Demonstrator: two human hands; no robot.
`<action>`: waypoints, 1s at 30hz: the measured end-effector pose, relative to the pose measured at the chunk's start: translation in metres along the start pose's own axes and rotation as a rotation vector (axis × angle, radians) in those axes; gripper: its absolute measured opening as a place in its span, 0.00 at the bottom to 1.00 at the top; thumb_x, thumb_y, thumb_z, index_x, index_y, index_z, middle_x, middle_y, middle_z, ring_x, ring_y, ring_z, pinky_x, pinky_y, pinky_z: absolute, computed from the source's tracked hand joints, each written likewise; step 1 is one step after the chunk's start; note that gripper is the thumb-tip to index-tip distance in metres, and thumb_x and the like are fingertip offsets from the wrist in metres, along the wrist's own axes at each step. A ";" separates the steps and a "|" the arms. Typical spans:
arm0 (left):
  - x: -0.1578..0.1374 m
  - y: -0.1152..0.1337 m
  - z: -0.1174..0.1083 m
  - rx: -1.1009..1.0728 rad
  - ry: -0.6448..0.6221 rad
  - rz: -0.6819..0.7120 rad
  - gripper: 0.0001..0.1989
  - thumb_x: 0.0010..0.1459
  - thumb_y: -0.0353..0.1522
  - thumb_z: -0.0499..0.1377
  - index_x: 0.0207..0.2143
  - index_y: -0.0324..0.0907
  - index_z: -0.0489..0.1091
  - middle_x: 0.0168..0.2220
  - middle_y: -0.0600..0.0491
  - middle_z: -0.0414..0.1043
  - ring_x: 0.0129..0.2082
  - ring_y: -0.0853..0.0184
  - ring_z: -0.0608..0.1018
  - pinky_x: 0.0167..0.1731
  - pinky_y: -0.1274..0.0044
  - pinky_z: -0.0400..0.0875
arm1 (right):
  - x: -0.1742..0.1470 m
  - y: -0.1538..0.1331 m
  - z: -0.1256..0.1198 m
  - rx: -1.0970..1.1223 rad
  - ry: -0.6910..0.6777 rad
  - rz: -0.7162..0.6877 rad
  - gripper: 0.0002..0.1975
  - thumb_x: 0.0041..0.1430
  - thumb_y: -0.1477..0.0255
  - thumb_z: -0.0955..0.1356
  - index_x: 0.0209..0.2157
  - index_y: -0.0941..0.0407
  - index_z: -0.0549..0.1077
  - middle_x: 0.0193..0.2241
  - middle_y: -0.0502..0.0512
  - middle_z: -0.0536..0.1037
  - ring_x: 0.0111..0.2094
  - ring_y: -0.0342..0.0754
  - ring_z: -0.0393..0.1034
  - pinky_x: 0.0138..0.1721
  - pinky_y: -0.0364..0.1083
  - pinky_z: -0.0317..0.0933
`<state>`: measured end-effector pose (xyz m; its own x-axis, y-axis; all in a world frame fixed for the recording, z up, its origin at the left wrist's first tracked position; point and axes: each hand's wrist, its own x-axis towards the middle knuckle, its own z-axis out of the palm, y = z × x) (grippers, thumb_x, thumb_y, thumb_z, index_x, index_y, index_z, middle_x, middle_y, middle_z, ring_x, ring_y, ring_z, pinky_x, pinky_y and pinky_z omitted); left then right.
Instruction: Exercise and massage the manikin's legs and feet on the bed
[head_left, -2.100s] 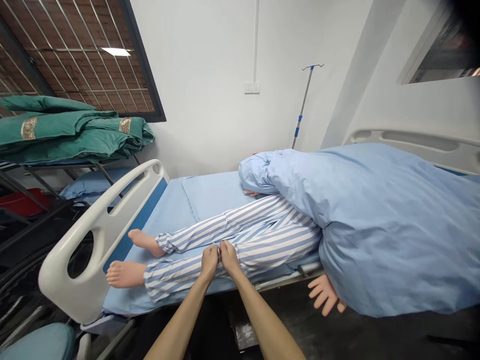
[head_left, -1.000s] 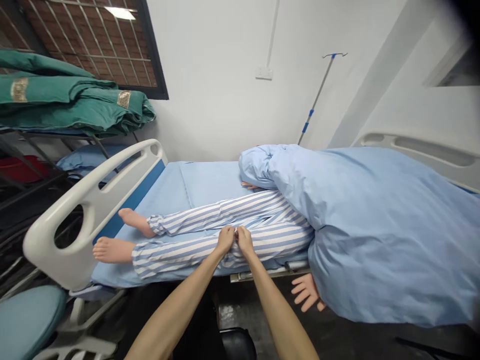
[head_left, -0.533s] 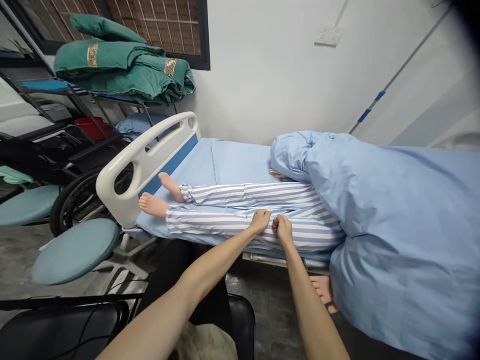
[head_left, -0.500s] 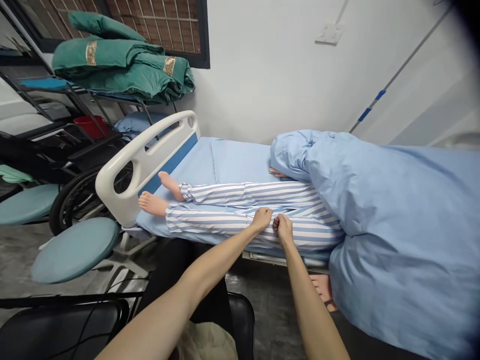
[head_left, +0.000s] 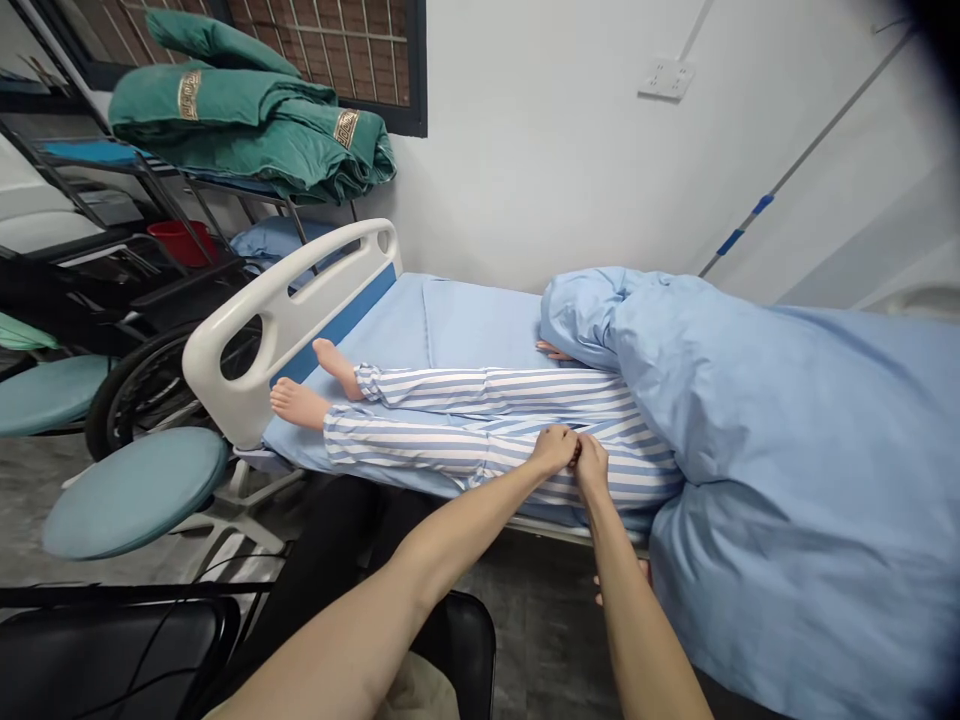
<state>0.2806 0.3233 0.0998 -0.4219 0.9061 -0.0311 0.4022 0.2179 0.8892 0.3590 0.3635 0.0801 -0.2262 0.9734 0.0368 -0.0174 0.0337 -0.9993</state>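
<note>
Grip narrow and fisted, left hand (head_left: 556, 447) and right hand (head_left: 592, 463) are hovering on or over striped trousers (head_left: 517, 390), near the bed's (head_left: 472, 315) near edge; pinched cloth is unclear. Tugging nearer could be dragging them off.

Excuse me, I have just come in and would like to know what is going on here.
A person has the left hand and right hand curled close together over the nearer thigh of the striped trousers; whether they grip the cloth is unclear. The trousers are on a figure lying on the bed, its bare feet toward the white end board and its upper body under a blue quilt.
</note>
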 end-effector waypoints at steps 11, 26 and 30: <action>0.000 0.015 0.026 0.019 0.005 0.030 0.16 0.51 0.34 0.44 0.22 0.40 0.69 0.26 0.51 0.70 0.28 0.70 0.68 0.30 0.80 0.59 | 0.007 -0.007 -0.032 0.132 0.052 0.035 0.13 0.46 0.68 0.61 0.16 0.55 0.50 0.11 0.41 0.52 0.12 0.36 0.48 0.13 0.38 0.42; -0.005 0.013 0.026 -0.062 -0.068 0.128 0.13 0.47 0.34 0.46 0.14 0.41 0.60 0.16 0.57 0.59 0.22 0.73 0.61 0.26 0.81 0.54 | 0.022 -0.007 -0.069 0.024 0.119 0.152 0.08 0.44 0.71 0.60 0.17 0.55 0.53 0.12 0.42 0.55 0.12 0.37 0.50 0.12 0.38 0.44; -0.005 -0.003 -0.001 -0.130 -0.028 0.052 0.13 0.46 0.34 0.45 0.13 0.40 0.57 0.14 0.59 0.53 0.19 0.74 0.59 0.22 0.81 0.52 | 0.025 -0.008 -0.065 -0.072 0.154 0.190 0.07 0.43 0.71 0.60 0.17 0.56 0.55 0.11 0.43 0.57 0.12 0.38 0.51 0.12 0.39 0.46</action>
<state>0.2810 0.3177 0.0975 -0.3798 0.9251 0.0060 0.3137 0.1227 0.9416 0.4173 0.4023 0.0887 -0.0673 0.9867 -0.1477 0.0814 -0.1422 -0.9865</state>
